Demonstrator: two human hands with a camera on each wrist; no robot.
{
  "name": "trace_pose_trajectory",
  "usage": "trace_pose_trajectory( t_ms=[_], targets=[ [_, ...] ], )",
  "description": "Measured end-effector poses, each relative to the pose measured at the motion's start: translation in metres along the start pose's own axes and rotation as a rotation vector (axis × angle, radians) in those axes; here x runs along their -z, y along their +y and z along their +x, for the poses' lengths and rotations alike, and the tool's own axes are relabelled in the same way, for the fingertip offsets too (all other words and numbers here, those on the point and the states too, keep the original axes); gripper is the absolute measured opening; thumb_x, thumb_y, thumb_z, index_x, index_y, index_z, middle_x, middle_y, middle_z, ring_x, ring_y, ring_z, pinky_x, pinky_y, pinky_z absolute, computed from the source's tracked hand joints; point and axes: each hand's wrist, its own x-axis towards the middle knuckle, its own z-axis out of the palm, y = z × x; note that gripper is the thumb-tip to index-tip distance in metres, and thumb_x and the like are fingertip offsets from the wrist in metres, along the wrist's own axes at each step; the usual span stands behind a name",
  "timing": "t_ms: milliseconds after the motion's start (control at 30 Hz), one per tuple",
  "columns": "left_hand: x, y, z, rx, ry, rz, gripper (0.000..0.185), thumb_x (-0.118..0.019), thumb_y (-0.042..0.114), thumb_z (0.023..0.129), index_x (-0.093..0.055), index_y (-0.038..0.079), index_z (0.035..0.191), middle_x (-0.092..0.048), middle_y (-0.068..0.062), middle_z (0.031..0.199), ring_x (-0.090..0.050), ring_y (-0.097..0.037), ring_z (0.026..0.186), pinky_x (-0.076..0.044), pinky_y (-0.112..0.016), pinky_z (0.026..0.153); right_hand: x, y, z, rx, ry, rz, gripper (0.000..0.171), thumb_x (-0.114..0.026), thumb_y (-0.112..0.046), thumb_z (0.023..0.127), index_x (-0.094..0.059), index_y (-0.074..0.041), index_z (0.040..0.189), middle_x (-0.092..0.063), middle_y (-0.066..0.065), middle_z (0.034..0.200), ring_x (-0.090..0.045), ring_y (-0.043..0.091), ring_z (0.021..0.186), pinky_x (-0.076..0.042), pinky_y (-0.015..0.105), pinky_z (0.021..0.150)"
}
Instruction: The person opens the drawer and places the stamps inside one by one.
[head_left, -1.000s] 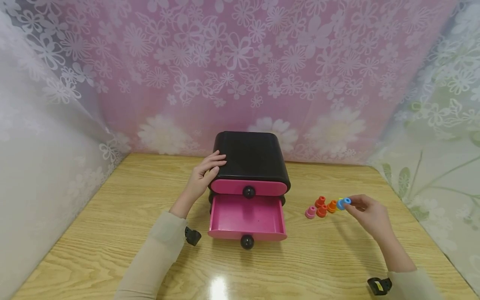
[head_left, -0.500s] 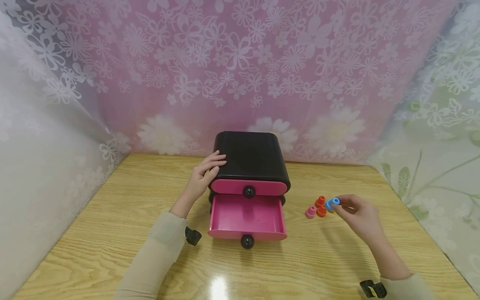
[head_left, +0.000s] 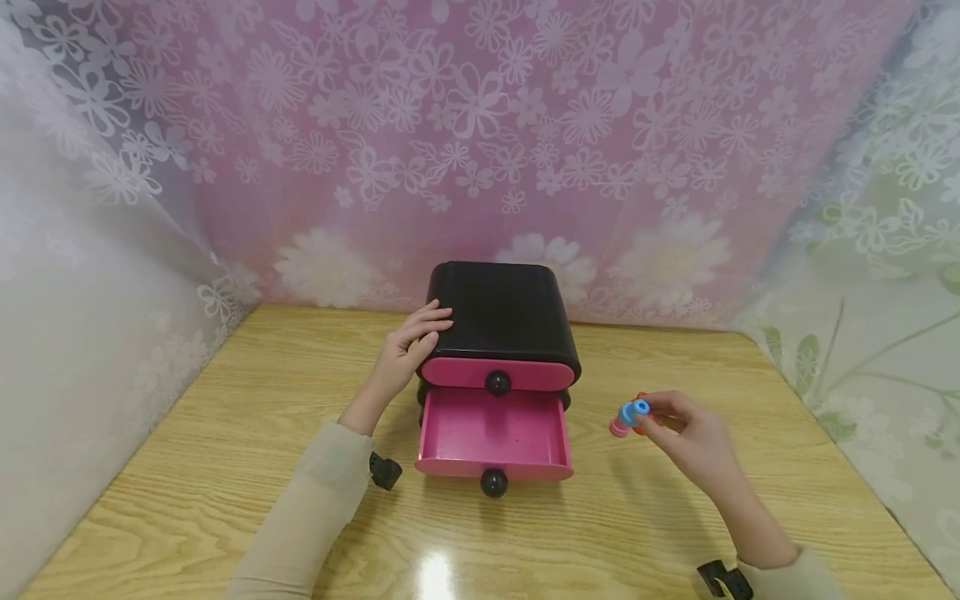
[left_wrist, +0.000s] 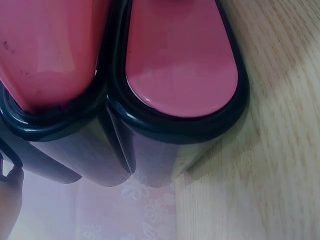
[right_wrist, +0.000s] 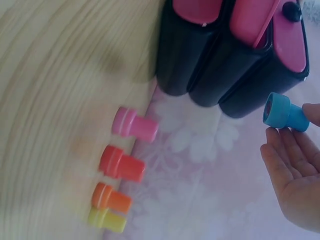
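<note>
A black chest (head_left: 501, 317) with pink drawers stands at the middle of the wooden table; its lower drawer (head_left: 491, 435) is pulled out and looks bare inside. My left hand (head_left: 420, 333) rests with relaxed fingers on the chest's top left corner. My right hand (head_left: 652, 415) pinches a small blue stamp-like piece (head_left: 634, 410) just above the table, right of the open drawer. In the right wrist view the blue piece (right_wrist: 282, 112) sits between thumb and fingertips, with the chest (right_wrist: 235, 55) beyond it.
Pink (right_wrist: 135, 126), red (right_wrist: 121, 164), orange (right_wrist: 111, 197) and yellow (right_wrist: 106, 220) pieces lie in a row on the table by my right hand; from the head only the pink one (head_left: 618, 428) shows well. Flowered curtains close off the back and both sides.
My right hand has carried the blue piece leftward over the row of pieces, closer to the chest. The left hand and the drawer have not moved.
</note>
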Motion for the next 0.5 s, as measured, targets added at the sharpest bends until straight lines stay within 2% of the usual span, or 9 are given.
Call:
trace_pose_trajectory(
  t_ms=[200,367,500],
  targets=[
    [0.0,0.0,0.0,0.002,0.001,0.001,0.027,-0.041,-0.014,0.084,-0.053,-0.018,0.107,-0.044,-0.032,0.121,-0.024,-0.038,0.126,-0.02,-0.046,0.102,-0.013,-0.012,0.002,0.053,-0.026,0.039,0.018,-0.067,-0.001,0.075,-0.063,-0.002,0.093,-0.064,0.007,0.087,-0.061,0.004,0.077,-0.049,0.017,0.069],
    [0.0,0.0,0.0,-0.004,0.002,0.002,0.027,-0.041,-0.014,0.083,-0.054,-0.018,0.107,-0.044,-0.032,0.121,-0.024,-0.038,0.126,-0.02,-0.046,0.102,-0.023,-0.023,0.004,0.036,-0.074,0.058,0.018,-0.068,-0.006,0.076,-0.063,-0.003,0.093,-0.063,0.002,0.086,-0.061,0.007,0.076,-0.049,0.017,0.069],
    [0.0,0.0,0.0,-0.014,0.003,0.004,0.027,-0.041,-0.016,0.083,-0.054,-0.018,0.106,-0.044,-0.032,0.12,-0.025,-0.039,0.125,-0.02,-0.046,0.102,-0.031,-0.03,0.006,0.017,-0.097,0.036,0.019,-0.069,-0.011,0.076,-0.063,-0.004,0.093,-0.063,0.001,0.088,-0.061,0.009,0.079,-0.051,0.031,0.072]
  ],
)
